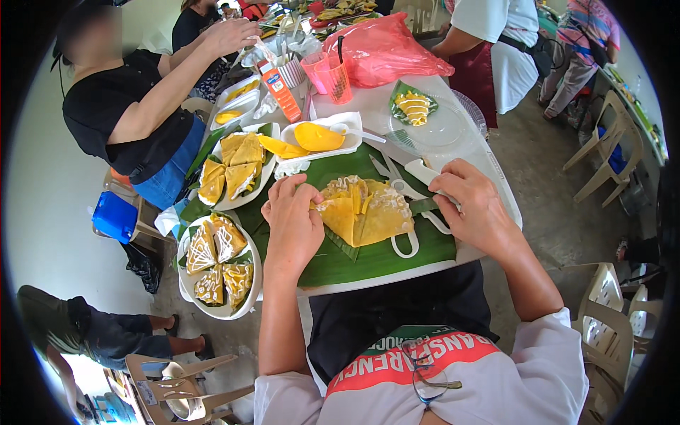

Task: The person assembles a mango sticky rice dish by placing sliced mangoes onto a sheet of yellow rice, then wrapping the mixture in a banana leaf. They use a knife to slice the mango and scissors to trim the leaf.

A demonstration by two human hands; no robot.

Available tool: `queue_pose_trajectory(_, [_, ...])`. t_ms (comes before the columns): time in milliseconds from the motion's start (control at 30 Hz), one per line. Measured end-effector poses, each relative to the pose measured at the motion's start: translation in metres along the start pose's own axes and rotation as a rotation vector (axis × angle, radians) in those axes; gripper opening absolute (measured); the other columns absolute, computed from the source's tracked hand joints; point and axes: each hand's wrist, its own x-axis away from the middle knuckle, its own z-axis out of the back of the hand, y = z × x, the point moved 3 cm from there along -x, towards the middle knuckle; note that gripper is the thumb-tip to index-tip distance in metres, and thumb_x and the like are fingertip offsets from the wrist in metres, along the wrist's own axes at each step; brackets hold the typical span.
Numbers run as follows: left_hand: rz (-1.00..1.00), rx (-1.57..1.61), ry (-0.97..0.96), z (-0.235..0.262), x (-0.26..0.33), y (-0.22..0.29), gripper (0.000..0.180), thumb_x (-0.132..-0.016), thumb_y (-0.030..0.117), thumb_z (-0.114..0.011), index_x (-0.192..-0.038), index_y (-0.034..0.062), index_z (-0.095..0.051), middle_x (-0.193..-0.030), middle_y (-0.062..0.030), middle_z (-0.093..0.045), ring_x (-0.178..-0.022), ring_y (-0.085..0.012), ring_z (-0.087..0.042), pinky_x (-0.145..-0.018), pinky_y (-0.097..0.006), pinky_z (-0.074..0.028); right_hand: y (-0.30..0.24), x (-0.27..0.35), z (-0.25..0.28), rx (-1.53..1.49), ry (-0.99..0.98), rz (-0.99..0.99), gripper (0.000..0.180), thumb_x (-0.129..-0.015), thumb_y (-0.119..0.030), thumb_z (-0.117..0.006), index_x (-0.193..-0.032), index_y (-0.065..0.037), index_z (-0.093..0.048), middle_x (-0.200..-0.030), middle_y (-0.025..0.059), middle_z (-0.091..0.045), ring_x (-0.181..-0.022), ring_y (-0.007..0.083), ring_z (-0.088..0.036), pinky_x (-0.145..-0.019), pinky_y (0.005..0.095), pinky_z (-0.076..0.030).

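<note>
A folded yellow crepe (368, 216) with mango strips and white cream lies in front of me on a small piece of banana leaf (423, 206). My left hand (292, 223) pinches at the crepe's left edge; whether leaf is caught there too is hidden. The leaf's right tip is between the thumb and fingers of my right hand (473, 202). Scissors (404, 188) with white handles lie partly under the crepe and leaf. Just beyond my right fingers is a knife (421, 172) with a white handle. Large banana leaves (333, 166) cover this part of the table.
Two white dishes (253, 301) of folded crepes stand left. Behind are a foam tray (352, 144) of mango, a carton (280, 92), pink cups (334, 79), a red plastic bag (379, 53) and a clear plate (453, 134). A person in black (117, 99) works at the left; chairs (610, 142) stand around.
</note>
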Motion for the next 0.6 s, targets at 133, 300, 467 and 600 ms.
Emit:
queue_pose_trajectory(133, [0.006,0.009,0.018,0.008,0.005,0.001,0.027,-0.073,-0.008,-0.051,-0.092,0.0102,-0.060,-0.128,-0.0099,-0.055,-0.127,-0.0317,-0.044,-0.099,-0.048,-0.033,-0.006,0.002,0.004,0.097,-0.012,0.015,0.014,-0.075,0.002,-0.068,-0.087,-0.001,-0.061,-0.089,0.0141,-0.057,-0.086,0.0342,-0.059,-0.074,0.0420,-0.049])
queue_pose_trajectory(300, [0.012,0.009,0.016,0.024,0.020,0.003,0.031,-0.071,-0.010,-0.049,-0.091,0.0104,-0.060,-0.131,-0.0095,-0.054,-0.129,-0.0313,-0.043,-0.102,-0.048,-0.031,-0.004,0.004,0.010,0.181,-0.008,0.014,0.014,-0.075,0.000,-0.070,-0.086,-0.001,-0.062,-0.091,0.0143,-0.057,-0.090,0.0336,-0.058,-0.077,0.0420,-0.048])
queue_pose_trajectory(467, [-0.044,0.060,0.032,0.052,0.011,-0.008,0.032,-0.072,-0.007,-0.055,-0.100,0.0088,-0.060,-0.123,-0.0139,-0.057,-0.122,-0.0328,-0.050,-0.098,-0.048,-0.038,-0.007,0.003,0.008,0.138,0.037,0.056,0.014,-0.075,-0.001,-0.071,-0.085,-0.001,-0.062,-0.090,0.0144,-0.058,-0.089,0.0338,-0.058,-0.077,0.0421,-0.048])
queue_pose_trajectory(600, [0.005,-0.026,-0.054,0.065,-0.035,-0.017,0.028,-0.079,0.003,-0.059,-0.108,0.0045,-0.060,-0.117,-0.0156,-0.061,-0.118,-0.0347,-0.053,-0.095,-0.050,-0.042,-0.007,-0.002,0.009,0.103,0.056,0.061,0.012,-0.075,-0.002,-0.071,-0.084,-0.001,-0.063,-0.089,0.0148,-0.058,-0.089,0.0340,-0.059,-0.078,0.0420,-0.049])
